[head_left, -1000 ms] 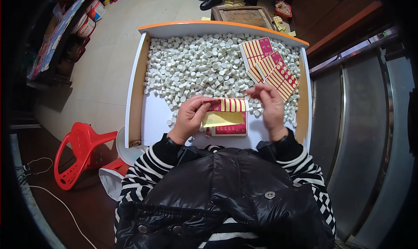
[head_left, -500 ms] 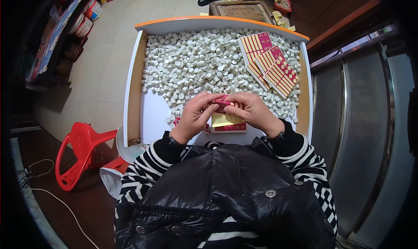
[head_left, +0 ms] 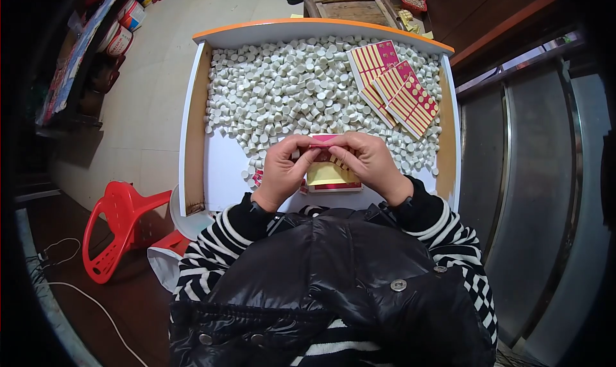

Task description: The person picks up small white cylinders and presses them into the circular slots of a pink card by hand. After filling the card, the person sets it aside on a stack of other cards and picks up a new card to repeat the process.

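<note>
My left hand (head_left: 280,171) and my right hand (head_left: 373,165) meet close to the near edge of a white tray. Their thumbs and fingertips pinch a maroon-and-yellow sticker sheet (head_left: 330,175), whose upper edge is bent between them. The fingers hide part of it, so I cannot tell whether a sticker is coming away. Under it lies a stack of similar sheets (head_left: 335,188). Beside my left hand are small red-wrapped pieces (head_left: 258,177). White short cylindrical pieces (head_left: 289,84) fill the tray beyond my hands.
Several more sticker sheets (head_left: 411,107) lie fanned on the pieces at the right. The tray (head_left: 186,136) has raised walls and an orange-edged far side (head_left: 321,22). A red plastic chair (head_left: 119,219) stands at the left, a wooden stool (head_left: 353,10) beyond the tray.
My fingertips have drawn closer together on the sheet, and its top edge is now pinched between both hands. The whole view has shifted slightly.
</note>
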Tool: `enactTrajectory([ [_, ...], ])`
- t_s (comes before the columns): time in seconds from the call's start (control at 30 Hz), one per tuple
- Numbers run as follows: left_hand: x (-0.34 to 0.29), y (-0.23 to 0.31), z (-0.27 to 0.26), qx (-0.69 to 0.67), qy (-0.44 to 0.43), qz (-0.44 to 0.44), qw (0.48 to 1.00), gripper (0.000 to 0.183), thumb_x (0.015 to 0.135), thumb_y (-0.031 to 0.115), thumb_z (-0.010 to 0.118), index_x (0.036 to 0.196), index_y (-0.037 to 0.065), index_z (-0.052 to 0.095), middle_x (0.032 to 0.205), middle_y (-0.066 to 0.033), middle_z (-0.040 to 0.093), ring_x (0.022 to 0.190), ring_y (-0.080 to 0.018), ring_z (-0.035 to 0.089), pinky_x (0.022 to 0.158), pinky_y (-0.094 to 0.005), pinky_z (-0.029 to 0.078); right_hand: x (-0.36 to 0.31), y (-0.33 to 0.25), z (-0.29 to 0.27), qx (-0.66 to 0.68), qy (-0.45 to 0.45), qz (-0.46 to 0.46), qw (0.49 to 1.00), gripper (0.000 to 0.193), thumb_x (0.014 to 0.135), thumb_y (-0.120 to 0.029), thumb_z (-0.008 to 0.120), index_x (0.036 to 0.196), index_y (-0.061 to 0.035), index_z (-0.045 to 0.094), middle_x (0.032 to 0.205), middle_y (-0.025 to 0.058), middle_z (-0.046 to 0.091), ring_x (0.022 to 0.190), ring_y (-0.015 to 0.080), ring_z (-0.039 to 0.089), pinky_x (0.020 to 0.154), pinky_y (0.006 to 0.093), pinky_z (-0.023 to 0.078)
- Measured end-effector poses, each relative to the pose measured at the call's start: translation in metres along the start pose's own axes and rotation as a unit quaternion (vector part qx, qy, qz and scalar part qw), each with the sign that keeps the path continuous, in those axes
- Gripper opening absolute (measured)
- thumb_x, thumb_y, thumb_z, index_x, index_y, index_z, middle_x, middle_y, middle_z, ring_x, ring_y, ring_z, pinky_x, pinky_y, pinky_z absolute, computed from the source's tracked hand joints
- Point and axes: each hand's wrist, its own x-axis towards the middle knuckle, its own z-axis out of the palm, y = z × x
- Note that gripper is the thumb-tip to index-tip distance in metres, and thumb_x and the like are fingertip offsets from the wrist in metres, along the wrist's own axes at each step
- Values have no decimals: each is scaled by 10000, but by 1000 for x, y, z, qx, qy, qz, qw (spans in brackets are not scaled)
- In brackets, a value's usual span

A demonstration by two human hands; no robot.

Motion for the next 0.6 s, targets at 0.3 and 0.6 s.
enactTrajectory([
  [0.3, -7, 81, -3, -1, -5, 52, 999, 161, 927, 1, 506, 1031, -10, 628, 934, -77, 638, 860, -118, 605, 782, -249, 490, 2, -63, -9, 48, 37, -11, 998, 174, 841, -31, 627, 1008, -51, 670, 869, 81, 676, 709, 146, 633, 655, 254, 496],
  [0.6, -24, 105, -9, 10, -8, -95, 995, 143, 924, 52, 521, 940, -18, 644, 860, -74, 655, 738, -134, 609, 668, -268, 495, -3, -126, -24, 55, -62, 162, 983, 275, 816, -9, 627, 1075, -39, 538, 911, 85, 641, 797, 148, 613, 659, 275, 478],
])
